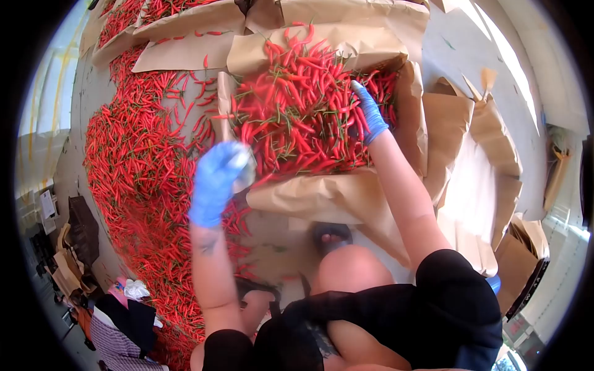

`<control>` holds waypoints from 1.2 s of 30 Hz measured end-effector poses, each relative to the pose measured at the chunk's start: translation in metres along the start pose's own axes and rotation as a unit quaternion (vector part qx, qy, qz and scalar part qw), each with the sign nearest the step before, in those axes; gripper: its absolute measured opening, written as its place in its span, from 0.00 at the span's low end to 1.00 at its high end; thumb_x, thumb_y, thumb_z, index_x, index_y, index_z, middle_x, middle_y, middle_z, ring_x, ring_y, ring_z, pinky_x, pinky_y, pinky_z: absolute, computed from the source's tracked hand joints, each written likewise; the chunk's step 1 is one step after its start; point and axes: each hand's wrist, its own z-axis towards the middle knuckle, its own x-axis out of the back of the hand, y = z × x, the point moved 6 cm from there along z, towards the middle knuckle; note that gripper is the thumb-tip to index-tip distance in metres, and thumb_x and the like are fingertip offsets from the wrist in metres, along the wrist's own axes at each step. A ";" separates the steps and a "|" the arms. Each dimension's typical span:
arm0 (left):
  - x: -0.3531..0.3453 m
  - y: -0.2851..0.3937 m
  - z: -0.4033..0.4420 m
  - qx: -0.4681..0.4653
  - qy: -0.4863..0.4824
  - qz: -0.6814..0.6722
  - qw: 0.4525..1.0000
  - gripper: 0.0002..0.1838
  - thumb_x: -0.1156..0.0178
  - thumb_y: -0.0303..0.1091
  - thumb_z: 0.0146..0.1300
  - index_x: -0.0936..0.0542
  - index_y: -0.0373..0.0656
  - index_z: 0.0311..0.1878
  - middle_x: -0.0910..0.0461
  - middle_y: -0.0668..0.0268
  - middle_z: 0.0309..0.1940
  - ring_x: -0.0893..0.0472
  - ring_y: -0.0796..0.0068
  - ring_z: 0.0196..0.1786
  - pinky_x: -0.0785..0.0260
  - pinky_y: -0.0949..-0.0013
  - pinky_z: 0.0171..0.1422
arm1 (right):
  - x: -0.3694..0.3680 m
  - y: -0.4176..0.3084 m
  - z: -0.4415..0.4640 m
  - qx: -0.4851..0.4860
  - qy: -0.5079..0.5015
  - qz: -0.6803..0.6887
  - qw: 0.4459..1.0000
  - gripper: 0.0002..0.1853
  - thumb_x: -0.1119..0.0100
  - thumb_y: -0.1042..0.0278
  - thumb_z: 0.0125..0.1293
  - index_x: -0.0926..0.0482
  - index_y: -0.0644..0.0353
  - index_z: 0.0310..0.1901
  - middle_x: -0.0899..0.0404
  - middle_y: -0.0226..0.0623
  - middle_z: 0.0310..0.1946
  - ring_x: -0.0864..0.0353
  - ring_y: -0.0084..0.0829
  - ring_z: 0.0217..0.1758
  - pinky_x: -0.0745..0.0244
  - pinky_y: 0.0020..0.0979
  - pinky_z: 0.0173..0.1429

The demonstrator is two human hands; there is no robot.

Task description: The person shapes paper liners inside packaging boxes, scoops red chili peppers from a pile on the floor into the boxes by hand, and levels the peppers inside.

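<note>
Red chilies with green stems [297,117] fill a box lined with brown paper [309,195], in the upper middle. My right hand [370,114], in a blue glove with a pale thumb or fingertip area, lies on the chilies at the box's right side; its fingers are partly hidden among them. My left hand [216,179], also blue-gloved, is blurred above the box's lower left corner, its fingers bent round a whitish round thing [244,170] that I cannot make out. Left of the box spreads a large pile of red chilies [142,154] on the floor.
An open paper-lined box [473,179] stands at the right. More paper-edged chili boxes [192,31] line the top. My foot [331,237] is below the filled box. A person in striped clothing [114,337] is at the lower left. Folded cardboard [520,263] lies at the lower right.
</note>
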 end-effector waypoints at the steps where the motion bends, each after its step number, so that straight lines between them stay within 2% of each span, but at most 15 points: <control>1: 0.042 -0.012 -0.013 0.002 -0.042 0.150 0.988 0.05 0.42 0.28 0.59 0.24 0.38 0.37 0.24 0.66 0.24 0.25 0.78 0.23 0.29 0.73 0.30 | 0.006 0.000 0.002 0.001 -0.006 0.012 1.000 0.26 0.45 0.43 0.60 0.28 0.53 0.53 0.20 0.35 0.43 0.21 0.32 0.46 0.25 0.41 0.49; 3: 0.110 -0.048 -0.048 0.218 -0.065 0.208 0.951 0.12 0.39 0.28 0.55 0.23 0.36 0.43 0.21 0.64 0.25 0.22 0.77 0.26 0.28 0.74 0.33 | 0.014 0.000 -0.002 -0.022 -0.005 0.022 0.999 0.22 0.47 0.49 0.64 0.26 0.56 0.52 0.19 0.37 0.44 0.18 0.33 0.42 0.21 0.38 0.47; 4: 0.179 -0.094 -0.059 0.126 -0.121 0.541 0.823 0.16 0.38 0.32 0.55 0.22 0.43 0.48 0.18 0.65 0.33 0.20 0.70 0.35 0.28 0.69 0.41 | 0.021 0.000 0.002 -0.011 0.006 0.002 1.000 0.22 0.47 0.49 0.64 0.26 0.56 0.52 0.19 0.37 0.44 0.18 0.33 0.42 0.21 0.38 0.47; 5: 0.149 -0.052 -0.089 0.129 -0.068 0.865 0.480 0.18 0.39 0.37 0.54 0.22 0.47 0.50 0.19 0.61 0.40 0.20 0.62 0.43 0.28 0.62 0.47 | 0.028 0.001 0.005 -0.001 0.017 -0.018 1.000 0.23 0.47 0.49 0.64 0.26 0.56 0.53 0.19 0.37 0.44 0.18 0.33 0.43 0.21 0.38 0.47; 7: 0.125 -0.046 -0.089 0.282 -0.105 0.795 0.527 0.18 0.41 0.40 0.55 0.22 0.46 0.49 0.21 0.58 0.43 0.21 0.60 0.48 0.30 0.60 0.51 | 0.028 0.002 0.007 0.005 0.018 -0.010 1.000 0.23 0.47 0.48 0.63 0.27 0.56 0.53 0.19 0.37 0.44 0.19 0.33 0.43 0.21 0.38 0.48; 9: 0.063 -0.044 -0.065 0.063 -0.050 0.694 0.715 0.17 0.40 0.38 0.55 0.21 0.45 0.48 0.21 0.58 0.44 0.21 0.59 0.45 0.29 0.61 0.51 | 0.019 0.007 0.000 -0.010 -0.009 0.030 0.999 0.23 0.47 0.48 0.64 0.27 0.56 0.53 0.19 0.37 0.44 0.19 0.32 0.43 0.21 0.38 0.48; 11: -0.025 -0.035 -0.044 -0.183 0.006 0.541 0.821 0.18 0.37 0.41 0.54 0.21 0.41 0.45 0.20 0.56 0.38 0.20 0.59 0.41 0.28 0.62 0.49 | 0.019 0.008 -0.001 -0.005 0.007 0.018 1.000 0.23 0.48 0.48 0.64 0.27 0.56 0.54 0.19 0.37 0.44 0.19 0.33 0.43 0.21 0.39 0.47; 12: -0.060 -0.040 -0.031 -0.187 0.007 0.484 0.855 0.19 0.36 0.41 0.54 0.21 0.39 0.45 0.20 0.56 0.36 0.20 0.59 0.40 0.28 0.61 0.48 | 0.015 0.007 -0.002 0.001 -0.001 0.028 1.000 0.23 0.48 0.48 0.64 0.27 0.56 0.53 0.19 0.37 0.44 0.19 0.33 0.43 0.21 0.39 0.47; 19: -0.147 -0.083 0.042 -0.225 0.042 0.529 0.818 0.16 0.37 0.43 0.54 0.21 0.42 0.40 0.21 0.57 0.37 0.20 0.58 0.38 0.28 0.60 0.43 | 0.021 0.015 0.001 -0.035 -0.006 0.092 0.995 0.24 0.46 0.46 0.62 0.26 0.57 0.51 0.21 0.42 0.45 0.21 0.39 0.44 0.24 0.44 0.50; 23: -0.132 -0.097 0.054 -0.239 0.033 0.388 0.889 0.10 0.39 0.30 0.56 0.22 0.42 0.42 0.21 0.60 0.34 0.21 0.65 0.34 0.27 0.65 0.43 | 0.024 0.017 0.003 -0.031 -0.014 0.108 0.994 0.25 0.47 0.46 0.63 0.27 0.59 0.52 0.21 0.42 0.46 0.21 0.39 0.46 0.26 0.43 0.54; 25: -0.117 -0.097 0.056 -0.149 0.054 0.050 0.986 0.06 0.43 0.24 0.60 0.23 0.40 0.41 0.21 0.64 0.35 0.21 0.74 0.34 0.26 0.71 0.41 | 0.022 0.017 0.004 -0.027 -0.061 0.131 0.989 0.24 0.47 0.47 0.64 0.27 0.58 0.52 0.21 0.41 0.46 0.21 0.37 0.47 0.26 0.43 0.55; 27: -0.112 -0.091 0.055 -0.056 0.053 -0.102 0.992 0.05 0.48 0.24 0.65 0.29 0.40 0.43 0.23 0.64 0.37 0.22 0.80 0.32 0.25 0.76 0.37 | 0.024 0.017 0.005 -0.022 -0.057 0.133 0.989 0.23 0.48 0.48 0.64 0.27 0.57 0.52 0.21 0.40 0.46 0.21 0.37 0.48 0.26 0.43 0.55; 29: -0.111 -0.085 0.067 -0.084 0.060 -0.053 0.993 0.09 0.49 0.23 0.65 0.29 0.39 0.47 0.23 0.66 0.35 0.23 0.81 0.29 0.26 0.77 0.37 | 0.027 0.016 0.005 -0.010 -0.026 0.119 0.993 0.24 0.48 0.47 0.64 0.27 0.58 0.53 0.21 0.40 0.47 0.21 0.37 0.48 0.26 0.43 0.55; 32: -0.115 -0.079 0.086 -0.134 0.080 0.260 0.953 0.17 0.43 0.26 0.59 0.28 0.35 0.53 0.25 0.68 0.27 0.27 0.83 0.26 0.29 0.75 0.36 | 0.027 0.018 0.007 -0.008 -0.037 0.131 0.991 0.24 0.49 0.47 0.64 0.27 0.58 0.53 0.21 0.40 0.47 0.21 0.37 0.48 0.26 0.43 0.55; 36: -0.127 -0.076 0.096 -0.153 0.114 0.325 0.926 0.15 0.40 0.31 0.58 0.23 0.36 0.48 0.21 0.61 0.27 0.23 0.71 0.29 0.29 0.69 0.40 | 0.025 0.021 0.005 -0.007 -0.030 0.148 0.989 0.24 0.48 0.47 0.64 0.27 0.57 0.53 0.21 0.39 0.46 0.21 0.36 0.47 0.25 0.41 0.53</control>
